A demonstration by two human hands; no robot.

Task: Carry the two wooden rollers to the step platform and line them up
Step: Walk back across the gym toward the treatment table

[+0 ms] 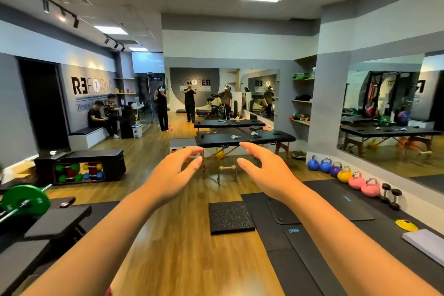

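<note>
Both my arms reach forward at chest height over the wooden floor. My left hand point(177, 170) and my right hand point(262, 168) are open, fingers spread and curved, palms facing each other, holding nothing. Between them, farther off on the floor, stands a wooden roller bar point(227, 168) on thin metal legs, in front of a black massage table point(245, 140). A second similar leg shows just right of my left hand; its bar is hidden. A low black speckled square platform point(230, 217) lies on the floor below my hands.
Black mats point(336, 202) cover the floor at right, with a row of coloured kettlebells point(343, 174) along the mirror wall. A black bench point(55, 223) and a green-plated barbell point(24, 202) stand at left. A dumbbell rack point(80, 172) and several people are farther back.
</note>
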